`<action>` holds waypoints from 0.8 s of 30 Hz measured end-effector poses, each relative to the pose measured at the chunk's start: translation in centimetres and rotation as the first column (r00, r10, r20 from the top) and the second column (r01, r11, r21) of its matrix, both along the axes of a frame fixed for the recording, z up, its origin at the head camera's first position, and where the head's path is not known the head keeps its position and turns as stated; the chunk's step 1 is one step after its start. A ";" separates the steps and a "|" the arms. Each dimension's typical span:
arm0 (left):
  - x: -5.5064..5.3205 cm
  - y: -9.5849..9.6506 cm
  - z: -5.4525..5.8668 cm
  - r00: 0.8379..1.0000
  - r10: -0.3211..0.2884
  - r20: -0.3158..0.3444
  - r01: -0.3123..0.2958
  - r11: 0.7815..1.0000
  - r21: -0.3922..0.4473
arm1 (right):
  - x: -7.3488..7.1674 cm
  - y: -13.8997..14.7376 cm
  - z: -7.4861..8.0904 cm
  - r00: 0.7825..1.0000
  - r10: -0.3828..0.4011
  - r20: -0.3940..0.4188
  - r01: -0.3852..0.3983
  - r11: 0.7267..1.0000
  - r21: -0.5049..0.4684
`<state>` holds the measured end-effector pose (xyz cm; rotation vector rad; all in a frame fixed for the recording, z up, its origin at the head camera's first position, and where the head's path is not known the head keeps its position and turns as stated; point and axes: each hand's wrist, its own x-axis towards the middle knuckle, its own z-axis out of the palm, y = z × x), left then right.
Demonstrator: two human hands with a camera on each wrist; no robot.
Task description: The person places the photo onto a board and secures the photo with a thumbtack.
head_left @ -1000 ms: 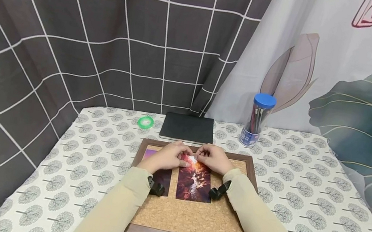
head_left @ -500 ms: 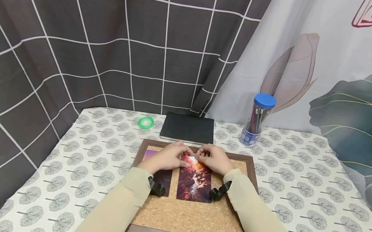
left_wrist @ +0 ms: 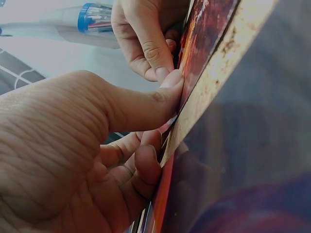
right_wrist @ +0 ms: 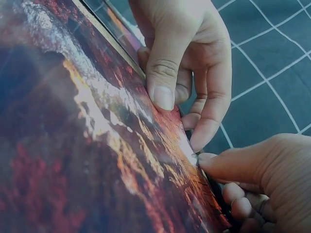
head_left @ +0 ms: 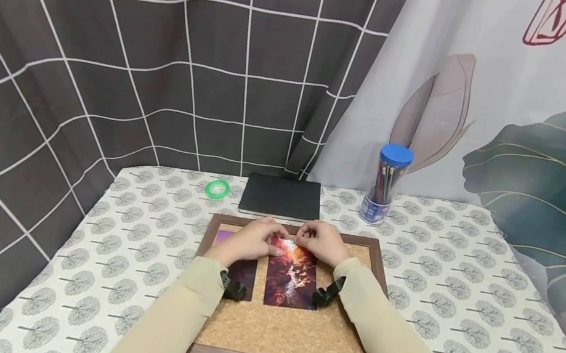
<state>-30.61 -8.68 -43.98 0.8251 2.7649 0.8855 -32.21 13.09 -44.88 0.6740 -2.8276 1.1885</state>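
Observation:
A photo print (head_left: 293,278) with red, orange and dark colours lies on a framed cork board (head_left: 284,336). My left hand (head_left: 250,240) is at its upper left corner, pinching the edge, the thumb on the printed face in the right wrist view. At the top edge my right hand (head_left: 324,243) pinches a small pale piece (right_wrist: 195,158) between thumb and fingers. Its kind is too small to tell. A left fingertip nearly meets the right thumb there. Another print (head_left: 243,273), purple and dark, lies to the left, partly behind my left hand and wrist.
Behind the board lies a black flat notebook (head_left: 281,197). A green ring-shaped roll (head_left: 217,189) sits to its left. To the right stands a clear jar (head_left: 385,184) of pencils with a blue lid. Patterned cloth covers the table (head_left: 442,297); curtains hang behind.
The head view has shifted slightly, so everything sits a little further left and lower. Both hands stay at the print's top edge with barely any movement.

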 end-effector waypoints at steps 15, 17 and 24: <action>-0.4 -0.2 -0.2 0.999 -0.011 -0.036 0.011 1.000 0.002 | -0.4 -0.4 -0.2 0.999 -0.032 -0.025 0.033 0.999 0.022; -0.4 -0.2 -0.1 0.999 -0.008 -0.035 0.008 1.000 -0.005 | -0.5 -0.3 -0.1 0.999 -0.025 -0.030 0.026 0.999 0.025; -0.8 -0.1 0.4 0.998 -0.027 -0.060 0.026 1.000 -0.017 | -0.8 0.0 -0.1 0.998 -0.010 -0.057 0.012 1.000 0.026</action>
